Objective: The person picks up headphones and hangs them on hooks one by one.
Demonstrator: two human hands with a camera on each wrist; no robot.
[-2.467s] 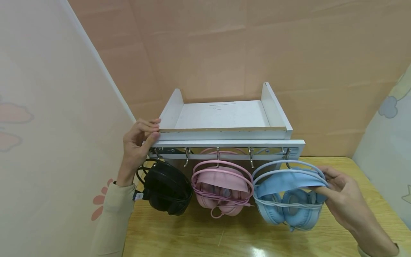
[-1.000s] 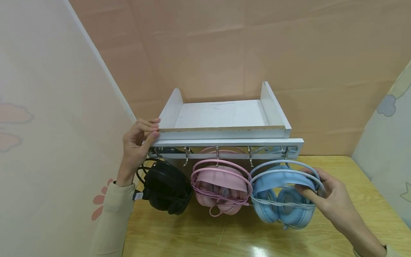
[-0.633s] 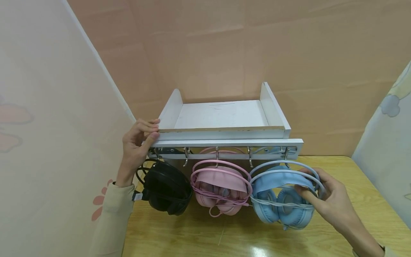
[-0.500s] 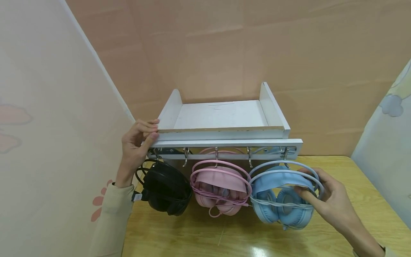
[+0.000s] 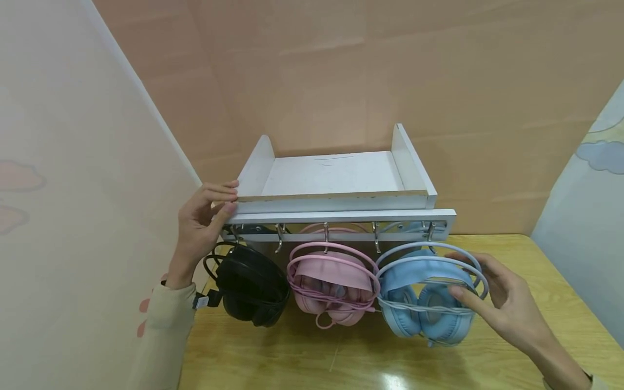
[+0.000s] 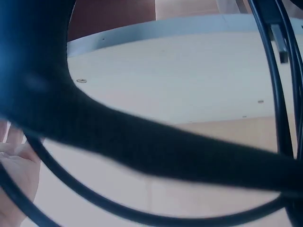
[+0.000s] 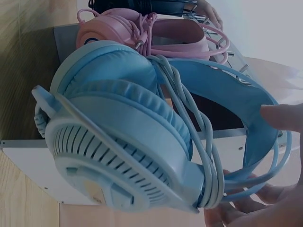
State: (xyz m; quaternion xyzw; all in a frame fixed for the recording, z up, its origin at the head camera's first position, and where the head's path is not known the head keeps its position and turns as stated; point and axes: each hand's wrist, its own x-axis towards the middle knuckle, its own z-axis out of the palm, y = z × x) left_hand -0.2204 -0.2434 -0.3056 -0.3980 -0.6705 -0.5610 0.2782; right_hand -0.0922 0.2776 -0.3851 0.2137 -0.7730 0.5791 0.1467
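Note:
In the head view, my left hand [image 5: 200, 227] grips the left front corner of a white hook shelf [image 5: 336, 203], fingers on top and thumb at the front. Its palm shows at the left edge of the left wrist view, partly behind black headphones. Light-blue headphones [image 5: 424, 303] hang at the right end of the hook rail [image 5: 395, 236]. My right hand [image 5: 512, 303] is around their headband's right side, thumb straight and apart from the fingers, some of which are hidden behind the band. Pink headphones [image 5: 333, 271] hang in the middle, black headphones [image 5: 253, 281] at the left.
Bare hooks [image 5: 376, 238] stand between the hung headphones. Below lies a wooden table [image 5: 302, 352]. A brown wall covering [image 5: 317, 70] is behind, with pale panels [image 5: 88, 162] at both sides.
The blue headphones have shifted slightly left since the first frame and now hang nearly still. My right thumb has eased off the headband. The left hand keeps its hold on the shelf.

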